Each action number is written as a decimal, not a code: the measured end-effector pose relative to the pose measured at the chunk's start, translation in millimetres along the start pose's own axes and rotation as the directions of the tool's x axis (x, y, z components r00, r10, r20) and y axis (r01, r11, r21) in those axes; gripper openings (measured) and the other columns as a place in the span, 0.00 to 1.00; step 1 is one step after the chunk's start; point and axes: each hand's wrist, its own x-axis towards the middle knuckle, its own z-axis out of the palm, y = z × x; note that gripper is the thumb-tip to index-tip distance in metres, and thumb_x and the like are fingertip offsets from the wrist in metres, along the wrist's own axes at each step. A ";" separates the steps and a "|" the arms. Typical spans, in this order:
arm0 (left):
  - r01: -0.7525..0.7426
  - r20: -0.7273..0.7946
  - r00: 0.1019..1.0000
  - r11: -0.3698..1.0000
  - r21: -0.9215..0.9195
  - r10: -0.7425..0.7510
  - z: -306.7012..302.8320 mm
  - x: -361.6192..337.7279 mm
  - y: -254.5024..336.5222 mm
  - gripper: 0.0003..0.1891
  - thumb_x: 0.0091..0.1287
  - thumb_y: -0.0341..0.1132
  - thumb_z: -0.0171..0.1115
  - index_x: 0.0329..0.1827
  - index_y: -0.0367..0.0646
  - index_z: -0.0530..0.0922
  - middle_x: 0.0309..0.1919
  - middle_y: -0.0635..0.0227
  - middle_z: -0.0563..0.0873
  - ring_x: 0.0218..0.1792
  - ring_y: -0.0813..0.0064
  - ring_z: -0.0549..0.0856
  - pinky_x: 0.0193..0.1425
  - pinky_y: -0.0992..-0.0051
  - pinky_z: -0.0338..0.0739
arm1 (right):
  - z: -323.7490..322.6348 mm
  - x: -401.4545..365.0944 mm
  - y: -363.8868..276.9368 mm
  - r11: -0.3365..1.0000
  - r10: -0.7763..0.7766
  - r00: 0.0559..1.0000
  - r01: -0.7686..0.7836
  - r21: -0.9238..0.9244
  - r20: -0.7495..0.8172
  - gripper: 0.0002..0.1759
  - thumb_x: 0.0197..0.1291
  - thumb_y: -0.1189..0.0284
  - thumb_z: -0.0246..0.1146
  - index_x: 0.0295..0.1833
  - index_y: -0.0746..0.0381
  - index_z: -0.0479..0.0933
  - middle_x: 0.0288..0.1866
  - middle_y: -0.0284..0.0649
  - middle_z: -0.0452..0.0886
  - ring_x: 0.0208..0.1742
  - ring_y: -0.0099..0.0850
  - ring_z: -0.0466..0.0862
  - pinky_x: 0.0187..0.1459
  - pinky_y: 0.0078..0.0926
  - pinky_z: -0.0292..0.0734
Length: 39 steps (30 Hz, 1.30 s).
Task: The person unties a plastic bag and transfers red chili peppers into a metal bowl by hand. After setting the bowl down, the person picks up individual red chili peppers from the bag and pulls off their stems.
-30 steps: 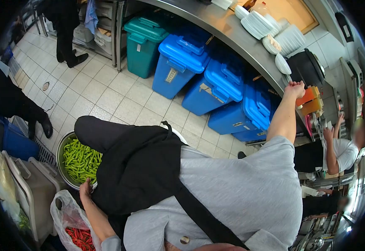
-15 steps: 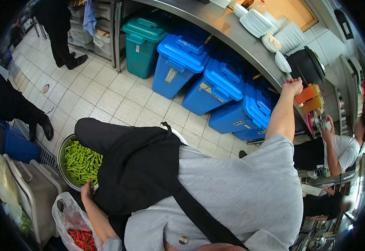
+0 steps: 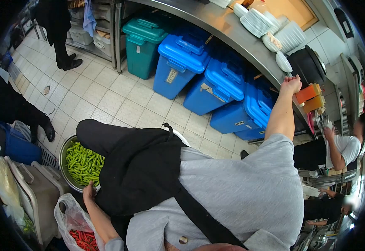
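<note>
A round metal bowl (image 3: 64, 173) full of green chili peppers (image 3: 84, 163) sits beside my dark trouser leg. My left hand (image 3: 89, 192) grips the bowl's near rim; some of its fingers are hidden. Close by, a clear plastic bag (image 3: 67, 215) holds red chili peppers (image 3: 84, 239). My right arm stretches out to the steel counter (image 3: 232, 35), where my right hand (image 3: 291, 85) is closed at the edge. Whatever it may hold is hidden. Just beyond it are a white bowl (image 3: 283, 62), a black pot (image 3: 307, 65) and an orange container (image 3: 308, 93).
Lidded bins, one green (image 3: 142, 50) and several blue (image 3: 180, 62), stand under the counter. White plates (image 3: 255, 23) are stacked on it. Grey tubs (image 3: 40, 196) are at the left. People in dark clothes stand at the left; others (image 3: 343, 152) work at the right.
My right hand has shifted slightly at the counter edge, and its fingers have turned a little. My left hand stays on the bowl's rim. A person at the far right has moved their arms.
</note>
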 end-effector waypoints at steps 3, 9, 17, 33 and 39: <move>-0.014 0.001 1.000 1.000 0.028 0.014 8.3 -15.1 3.8 0.22 0.67 0.57 0.66 0.31 0.47 0.75 0.26 0.65 0.76 0.28 0.63 0.76 0.33 0.58 0.71 | 2.6 -1.1 4.5 0.993 -0.028 0.999 0.031 -0.113 0.025 0.11 0.65 0.74 0.64 0.49 0.57 0.71 0.29 0.33 0.72 0.22 0.26 0.71 0.23 0.29 0.68; -0.083 -0.079 0.994 0.980 -0.182 0.069 25.0 -30.5 -0.7 0.19 0.73 0.50 0.66 0.32 0.43 0.77 0.16 0.71 0.73 0.14 0.75 0.69 0.19 0.71 0.60 | 7.3 -11.3 31.7 0.851 -0.141 0.979 0.197 -0.486 0.150 0.28 0.63 0.71 0.66 0.69 0.63 0.71 0.37 0.35 0.79 0.27 0.24 0.75 0.25 0.26 0.71; -0.077 -0.015 0.997 0.995 -0.061 0.077 35.7 -111.1 39.6 0.17 0.67 0.54 0.69 0.34 0.50 0.79 0.23 0.71 0.77 0.24 0.70 0.74 0.31 0.67 0.69 | 38.7 -27.6 56.2 0.156 -0.395 0.555 0.826 -0.542 0.732 0.34 0.67 0.62 0.64 0.72 0.71 0.69 0.67 0.59 0.77 0.69 0.50 0.77 0.70 0.42 0.70; -0.156 -0.164 0.973 0.987 0.045 0.161 53.1 -68.5 41.3 0.16 0.65 0.41 0.68 0.45 0.35 0.84 0.31 0.67 0.84 0.27 0.74 0.78 0.31 0.69 0.71 | 26.5 -114.1 130.5 -0.218 -0.008 0.503 0.842 -0.493 0.864 0.38 0.66 0.54 0.65 0.76 0.59 0.66 0.77 0.44 0.69 0.79 0.44 0.66 0.78 0.62 0.50; -0.210 -0.262 0.941 0.977 0.048 0.215 42.3 -21.8 23.2 0.17 0.66 0.41 0.68 0.37 0.30 0.84 0.25 0.64 0.84 0.22 0.71 0.79 0.26 0.66 0.71 | 40.2 -133.3 136.6 -0.253 -0.059 0.640 0.732 -0.632 0.766 0.38 0.61 0.60 0.68 0.75 0.60 0.66 0.77 0.44 0.69 0.80 0.44 0.64 0.79 0.62 0.48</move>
